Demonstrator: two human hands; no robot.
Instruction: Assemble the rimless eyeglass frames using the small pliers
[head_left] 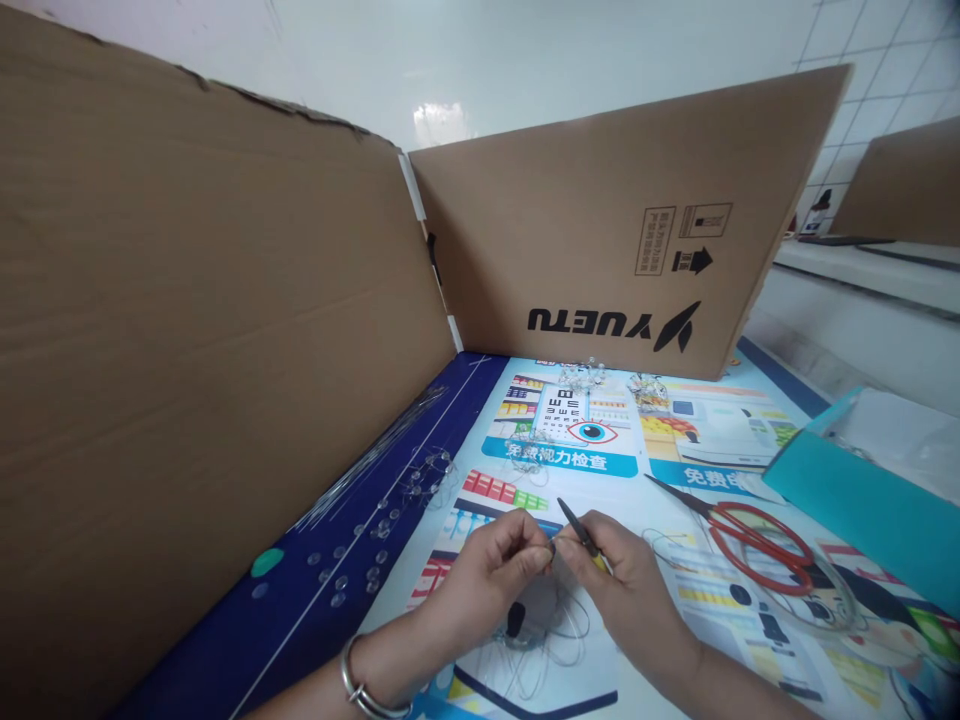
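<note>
Over the printed mat, my left hand (510, 555) and my right hand (619, 570) meet fingertip to fingertip. My left thumb and forefinger are pinched on thin wire; the exact spot is too small to make out. In my right hand lies a small tool with a dark pointed tip (576, 522) and a yellow part, its tip pointing up and away; the rest is hidden by the hand. Loose loops of thin wire (566, 635) hang or lie below the hands. Clear round beads (373, 575) are scattered to the left on the blue border.
Cardboard panels (225, 300) wall the left and back. Straight wires (367, 465) and a beaded wire cluster (431, 475) lie left; more beaded clusters (583, 376) sit behind. Red-handled scissors (761, 545), a coil of clear line (844, 605) and a teal box (847, 510) are right.
</note>
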